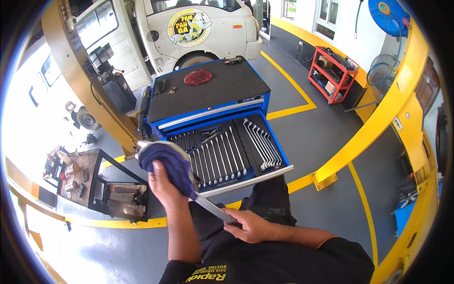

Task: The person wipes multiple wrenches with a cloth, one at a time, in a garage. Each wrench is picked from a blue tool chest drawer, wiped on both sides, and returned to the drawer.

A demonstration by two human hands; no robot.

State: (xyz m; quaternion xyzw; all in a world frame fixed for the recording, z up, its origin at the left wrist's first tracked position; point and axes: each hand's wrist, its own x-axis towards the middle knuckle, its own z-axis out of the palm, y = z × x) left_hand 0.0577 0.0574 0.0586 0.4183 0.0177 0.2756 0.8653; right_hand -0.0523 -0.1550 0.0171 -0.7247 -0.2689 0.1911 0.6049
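In my right hand point(248, 226) is the end of a long metal tool's flat handle point(214, 208). The tool slants up and left across my body; it looks like a large wrench, but its head is mostly covered. My left hand point(165, 186) presses a dark blue cloth point(161, 156) around that wider end, thumb on top. A bare metal tip shows past the cloth. Just beyond my hands, an open drawer point(283, 170) holds rows of combination wrenches point(218, 158) in dark foam. Offset ring wrenches point(260, 143) lie at its right, and pliers point(211, 134) at the back.
The drawer belongs to a blue tool cabinet point(209, 101) with a red cloth point(198, 77) on top. A metal workbench point(83, 177) stands left, a red cart point(333, 76) far right. Yellow lift posts point(365, 131) flank the space. A white van point(212, 32) is behind.
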